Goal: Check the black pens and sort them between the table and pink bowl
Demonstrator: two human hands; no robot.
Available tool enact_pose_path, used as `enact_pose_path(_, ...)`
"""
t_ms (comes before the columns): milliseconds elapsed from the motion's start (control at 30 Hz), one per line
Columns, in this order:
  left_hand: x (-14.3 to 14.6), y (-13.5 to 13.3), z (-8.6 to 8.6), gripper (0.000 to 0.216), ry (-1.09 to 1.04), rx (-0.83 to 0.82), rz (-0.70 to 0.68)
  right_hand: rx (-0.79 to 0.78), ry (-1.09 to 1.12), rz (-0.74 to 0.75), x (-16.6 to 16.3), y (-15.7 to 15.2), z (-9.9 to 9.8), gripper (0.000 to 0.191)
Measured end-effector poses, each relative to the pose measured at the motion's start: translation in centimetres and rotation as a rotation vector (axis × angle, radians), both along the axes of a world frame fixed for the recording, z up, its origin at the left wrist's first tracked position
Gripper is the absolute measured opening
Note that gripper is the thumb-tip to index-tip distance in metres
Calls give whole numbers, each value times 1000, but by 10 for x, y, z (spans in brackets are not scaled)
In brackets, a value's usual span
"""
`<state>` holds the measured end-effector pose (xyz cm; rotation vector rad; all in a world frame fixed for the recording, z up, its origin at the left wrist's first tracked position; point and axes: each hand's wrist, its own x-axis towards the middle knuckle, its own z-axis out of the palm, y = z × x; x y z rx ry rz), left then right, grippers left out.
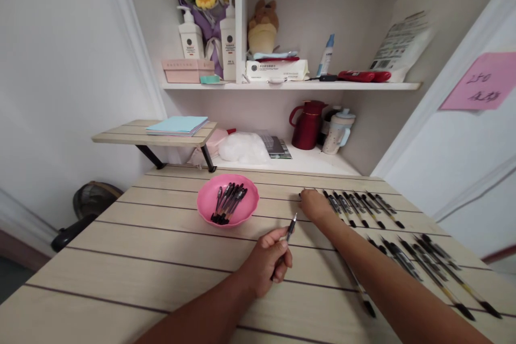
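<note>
My left hand [271,258] is closed around a pen [291,227] with a dark grip, its silvery tip pointing up and away. Farther off, my right hand [315,205] is curled down at the tabletop, at the left end of a row of slim black-and-clear pen parts [350,208]. A small dark tip shows beside its fingers; what they pinch is mostly hidden. Under my right forearm lies a thin clear piece with a black end [366,303]. To the left, a pink scalloped bowl [205,205] holds several black pens [229,204].
A second group of pen parts [429,263] lies nearer on the right of the slatted table [133,247]. At the back left stands a small raised shelf [121,131] with blue paper [177,125]. A red jug [307,126] and a pale tumbler [337,131] stand behind.
</note>
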<state>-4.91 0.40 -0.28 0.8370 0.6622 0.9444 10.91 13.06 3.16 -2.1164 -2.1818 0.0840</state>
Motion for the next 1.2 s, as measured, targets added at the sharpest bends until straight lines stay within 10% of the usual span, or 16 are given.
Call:
enact_pose_path(233, 0, -1, 3, 49, 9, 4, 11, 96, 235, -23, 9, -32, 23, 28)
enact_pose_path(500, 5, -7, 7, 32, 111, 59, 55, 103, 1471, -126, -30, -112, 4, 34)
enact_pose_path(1200, 3, -6, 14, 32, 68, -9, -12, -71, 1888, -93, -28, -116, -11, 28)
